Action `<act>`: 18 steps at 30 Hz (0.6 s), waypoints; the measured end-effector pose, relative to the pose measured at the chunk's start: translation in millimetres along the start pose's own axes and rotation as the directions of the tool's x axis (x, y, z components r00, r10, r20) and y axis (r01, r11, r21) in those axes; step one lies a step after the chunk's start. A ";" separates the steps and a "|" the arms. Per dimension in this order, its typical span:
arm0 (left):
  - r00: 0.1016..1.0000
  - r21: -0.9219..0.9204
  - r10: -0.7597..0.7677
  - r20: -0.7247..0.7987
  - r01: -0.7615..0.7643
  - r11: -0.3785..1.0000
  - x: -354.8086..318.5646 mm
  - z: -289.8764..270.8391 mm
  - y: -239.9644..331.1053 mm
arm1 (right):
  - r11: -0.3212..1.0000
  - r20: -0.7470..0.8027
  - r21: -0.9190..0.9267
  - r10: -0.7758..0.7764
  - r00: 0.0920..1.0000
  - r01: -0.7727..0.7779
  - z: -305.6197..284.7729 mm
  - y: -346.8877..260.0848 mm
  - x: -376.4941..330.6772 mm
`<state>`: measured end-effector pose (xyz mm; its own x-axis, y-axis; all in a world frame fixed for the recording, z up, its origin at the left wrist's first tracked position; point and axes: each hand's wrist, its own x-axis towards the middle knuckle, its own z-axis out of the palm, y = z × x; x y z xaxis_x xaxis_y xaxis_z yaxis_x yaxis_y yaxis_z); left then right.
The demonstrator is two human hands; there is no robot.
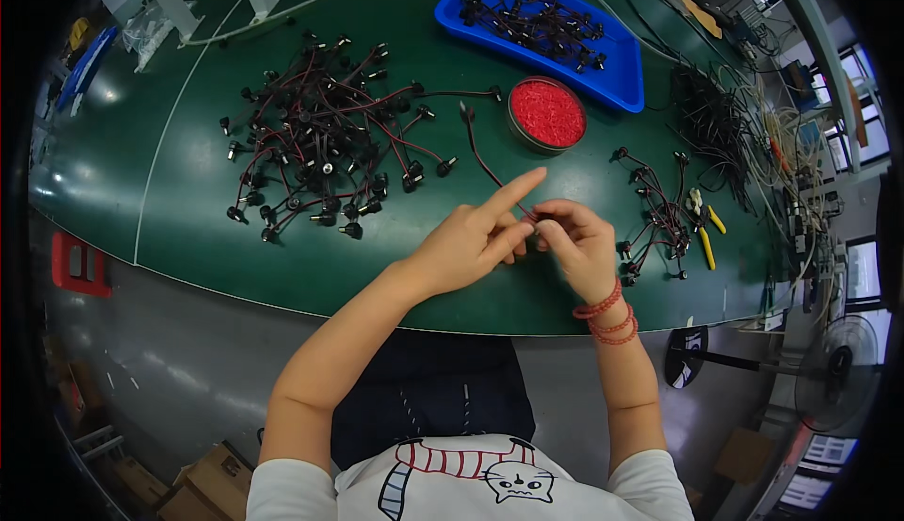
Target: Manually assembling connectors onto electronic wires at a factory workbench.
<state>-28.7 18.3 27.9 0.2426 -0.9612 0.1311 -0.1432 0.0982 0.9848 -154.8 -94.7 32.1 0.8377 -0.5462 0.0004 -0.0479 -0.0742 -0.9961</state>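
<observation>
Over the green worktop (188,182), seen from the head camera, the left hand (466,243) and the right hand (576,243) meet near the front edge. Both pinch the end of a thin red and black wire (480,158), so each grip is closed on it. The left pointer finger sticks out straight. The wire runs away from the hands toward a round tin of red bits (547,114). Behind the tin sits a blue tray (626,78) with black plugs. A big pile of wires (315,139) lies to the left. Yellow-handled pliers (706,229) lie to the right.
</observation>
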 end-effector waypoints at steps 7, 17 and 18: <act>0.947 0.707 0.316 0.062 -0.265 0.656 -15.2 -17.6 -7.4 | 0.928 -0.450 -0.254 -0.363 0.816 0.273 -63.0 -12.7 -49.2; 0.939 0.971 0.264 -0.219 0.184 0.153 17.3 -39.6 -20.0 | 0.579 -0.438 -0.796 -0.353 0.827 -0.175 -142.7 22.3 -74.4; 0.943 0.969 0.252 -0.219 0.181 0.168 16.5 -39.9 -19.5 | 0.582 -0.451 -0.798 -0.406 0.795 -0.155 -143.6 23.3 -75.3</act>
<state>16.4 10.8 15.4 0.4031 -0.8249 0.3963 -0.9101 -0.4069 0.0789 -297.2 -175.1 21.6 0.4397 -0.7803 0.4448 -0.5921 -0.6242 -0.5097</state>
